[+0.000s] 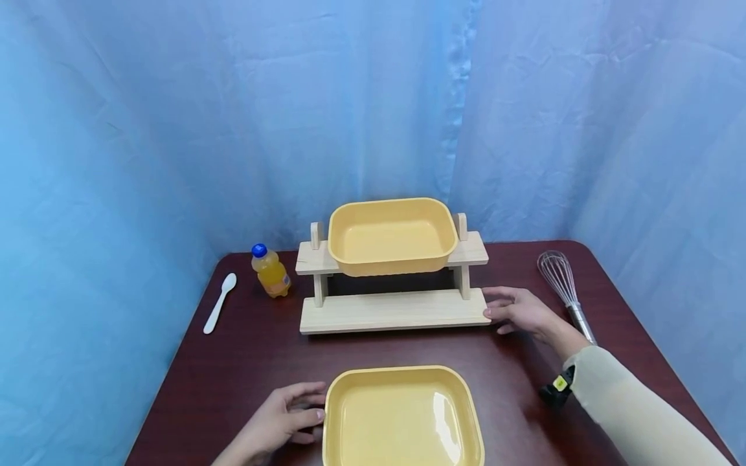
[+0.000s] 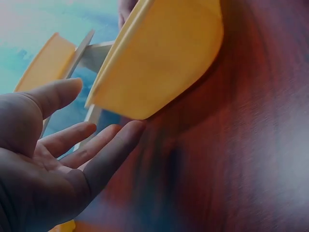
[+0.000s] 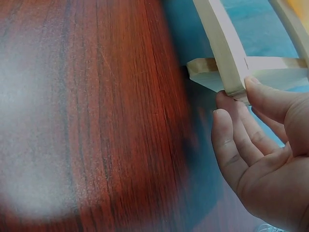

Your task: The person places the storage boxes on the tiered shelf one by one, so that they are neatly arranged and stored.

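A two-tier wooden shelf rack (image 1: 396,310) stands at the back of the table, with a yellow rectangular tray (image 1: 393,236) resting on its upper board. My right hand (image 1: 520,312) pinches the right end of the lower board; in the right wrist view the thumb (image 3: 260,96) lies on one face and fingertips meet the other. Nearer to me, a second yellow tray (image 1: 402,421) sits on the table, cut off by the frame's bottom edge. Beside its left wall is my left hand (image 1: 285,417), fingers loosely spread, fingertips right at the tray's lower edge in the left wrist view.
Left of the rack stands a small bottle of orange drink (image 1: 271,272) with a blue cap. A white spoon (image 1: 220,303) lies farther left. On the right, a metal whisk (image 1: 562,285) lies just beyond my right forearm. Blue curtains (image 1: 373,110) hang around the dark red table (image 1: 245,362).
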The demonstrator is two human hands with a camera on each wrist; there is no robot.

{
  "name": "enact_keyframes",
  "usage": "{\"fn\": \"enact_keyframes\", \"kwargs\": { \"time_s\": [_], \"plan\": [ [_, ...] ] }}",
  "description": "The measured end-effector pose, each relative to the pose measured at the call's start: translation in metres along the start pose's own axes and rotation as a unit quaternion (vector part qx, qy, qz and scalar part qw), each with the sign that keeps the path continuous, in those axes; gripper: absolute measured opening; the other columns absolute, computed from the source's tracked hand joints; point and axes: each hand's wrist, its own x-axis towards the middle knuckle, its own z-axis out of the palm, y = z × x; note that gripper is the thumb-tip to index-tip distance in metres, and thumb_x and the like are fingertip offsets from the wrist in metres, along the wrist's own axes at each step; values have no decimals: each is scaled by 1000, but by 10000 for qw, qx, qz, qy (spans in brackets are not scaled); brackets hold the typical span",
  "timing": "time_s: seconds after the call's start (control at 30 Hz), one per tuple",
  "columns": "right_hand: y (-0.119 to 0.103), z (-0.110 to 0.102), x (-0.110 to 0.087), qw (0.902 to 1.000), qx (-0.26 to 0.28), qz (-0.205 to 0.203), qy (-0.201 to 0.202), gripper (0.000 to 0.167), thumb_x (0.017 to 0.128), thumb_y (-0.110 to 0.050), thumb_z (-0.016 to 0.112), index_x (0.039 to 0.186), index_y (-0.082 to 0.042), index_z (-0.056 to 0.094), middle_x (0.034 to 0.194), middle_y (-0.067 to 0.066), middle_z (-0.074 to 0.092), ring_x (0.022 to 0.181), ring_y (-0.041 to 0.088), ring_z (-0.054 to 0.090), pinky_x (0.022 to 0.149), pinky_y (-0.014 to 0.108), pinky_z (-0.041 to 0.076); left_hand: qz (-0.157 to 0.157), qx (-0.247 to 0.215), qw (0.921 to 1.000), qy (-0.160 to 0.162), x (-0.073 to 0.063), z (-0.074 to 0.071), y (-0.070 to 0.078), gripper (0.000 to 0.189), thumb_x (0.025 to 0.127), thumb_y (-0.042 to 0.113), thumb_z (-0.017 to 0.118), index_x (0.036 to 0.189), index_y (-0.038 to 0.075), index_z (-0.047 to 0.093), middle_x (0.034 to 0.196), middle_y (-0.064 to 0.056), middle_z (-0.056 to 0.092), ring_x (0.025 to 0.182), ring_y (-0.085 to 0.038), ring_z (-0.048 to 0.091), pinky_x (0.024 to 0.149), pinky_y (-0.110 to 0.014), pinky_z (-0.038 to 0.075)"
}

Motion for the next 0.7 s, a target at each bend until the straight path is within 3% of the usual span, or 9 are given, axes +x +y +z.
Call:
{"fn": "enact_keyframes", "kwargs": {
  "time_s": [0.3, 0.7],
  "plan": [
    [1, 0, 0, 10000, 23, 57, -61, 74, 96, -21, 74, 158, -4, 37, 130, 23, 66, 99, 20, 71, 78, 45, 63, 42, 139, 9997, -210, 4, 12, -6, 69, 94, 8, 72, 153, -8, 39, 132, -25, 62, 98, -27, 72, 72, -44, 64],
    [1, -1, 2, 9999, -16, 99, -49, 74, 95, -20, 75, 157, -4, 38, 127, 22, 68, 99, 20, 71, 78, 45, 63, -72, -67, 9997, -218, 7, 13, -3, 68, 93, 4, 68, 154, -4, 40, 129, -26, 65, 102, -30, 71, 74, -49, 64]
  ]
}}
